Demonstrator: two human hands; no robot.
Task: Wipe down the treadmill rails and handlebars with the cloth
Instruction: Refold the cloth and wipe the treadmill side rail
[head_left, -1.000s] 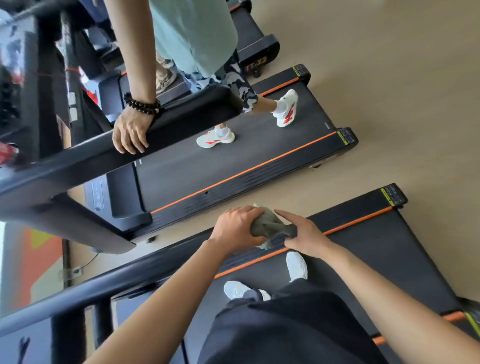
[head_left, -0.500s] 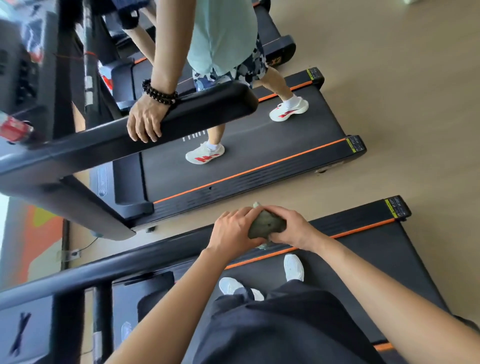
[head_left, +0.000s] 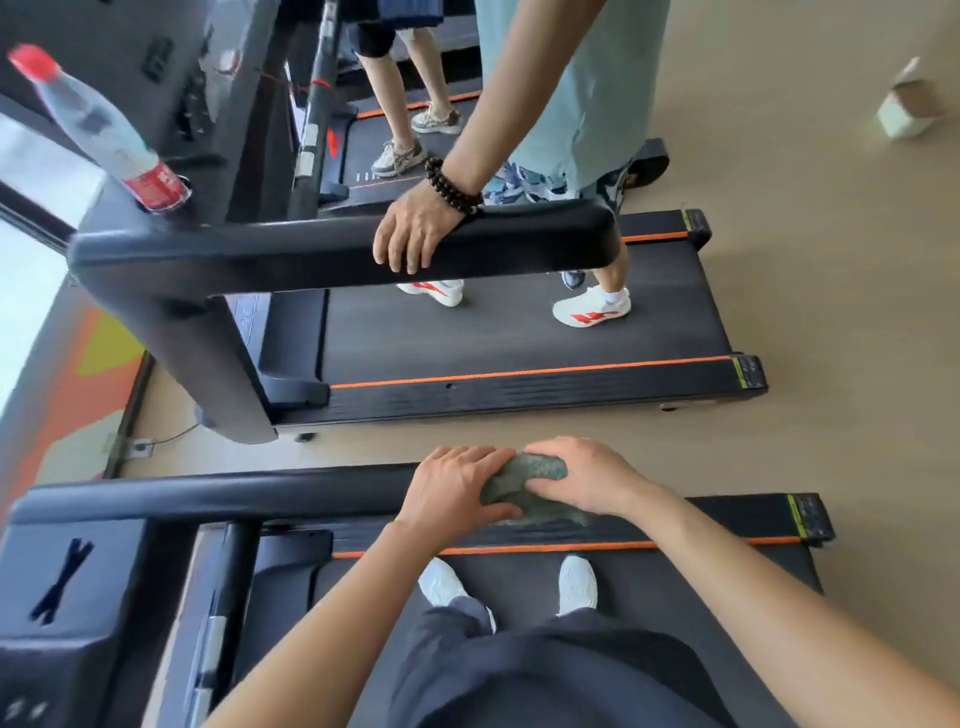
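I stand on a black treadmill whose belt (head_left: 675, 582) runs under my white shoes. Its black handlebar (head_left: 234, 491) stretches from the console on the left to my hands. A grey-green cloth (head_left: 524, 480) is bunched at the bar's free end. My left hand (head_left: 452, 493) presses on the cloth's left side and my right hand (head_left: 587, 480) grips it from the right. The side rail (head_left: 727, 519) with its orange stripe lies below my hands and is partly hidden by them.
A second treadmill (head_left: 519, 338) stands just beyond, with a person walking on it and their hand (head_left: 415, 234) on its handlebar (head_left: 311, 249). A red-capped water bottle (head_left: 98, 130) sits in its console. A small box (head_left: 906, 111) lies on the tan floor.
The view has swung level and closer to the console side. My two hands have closed tighter together over the cloth at the handlebar's end. The other person has kept stepping on their belt.
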